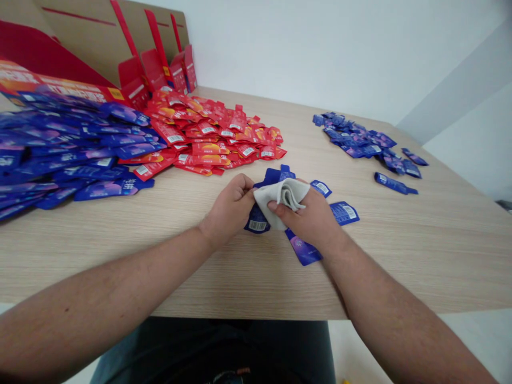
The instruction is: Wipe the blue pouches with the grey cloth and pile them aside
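Near the front of the table, my left hand (236,205) is closed on the edge of a blue sachet (257,223), whose barcode faces up. My right hand (308,213) grips a folded light-grey cloth (276,194), which lies against that sachet and covers its middle. Under and around my right hand are several more blue sachets; one with a purple print (304,252) lies toward me, and one with a barcode (344,212) sticks out on the right. My right fingers are partly hidden behind the cloth.
A large heap of blue sachets (72,144) lies at the left, beside a heap of red sachets (216,133). Behind them stands an open red and brown carton (152,32). A smaller group of blue sachets (356,138) lies at the back right. The white wall (300,48) borders the table.
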Motion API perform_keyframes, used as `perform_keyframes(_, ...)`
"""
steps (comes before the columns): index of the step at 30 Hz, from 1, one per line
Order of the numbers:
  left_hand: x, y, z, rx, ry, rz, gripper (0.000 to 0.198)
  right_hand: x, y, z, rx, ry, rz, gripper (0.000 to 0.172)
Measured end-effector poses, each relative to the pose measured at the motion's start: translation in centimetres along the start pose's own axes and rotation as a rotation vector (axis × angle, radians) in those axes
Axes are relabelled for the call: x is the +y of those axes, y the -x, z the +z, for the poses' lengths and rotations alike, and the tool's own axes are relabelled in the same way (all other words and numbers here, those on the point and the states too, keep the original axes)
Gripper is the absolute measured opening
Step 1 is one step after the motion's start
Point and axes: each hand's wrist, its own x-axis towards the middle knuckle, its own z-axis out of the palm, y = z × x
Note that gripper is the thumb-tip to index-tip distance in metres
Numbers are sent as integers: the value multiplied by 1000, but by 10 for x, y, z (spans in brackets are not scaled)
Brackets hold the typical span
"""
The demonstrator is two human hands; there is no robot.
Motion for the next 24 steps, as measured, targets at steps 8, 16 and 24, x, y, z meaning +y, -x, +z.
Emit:
perform_keyframes(8,13,3,-1,-189,1,58,18,3,-2,-10,46,28,-3,30)
perform_keyframes(16,12,2,-3,-226,-66,86,16,7,-3,-10,73,17,37,30)
perform_keyframes(24,12,2,-3,-267,-87,128,16,8,-4,-11,90,18,48,32)
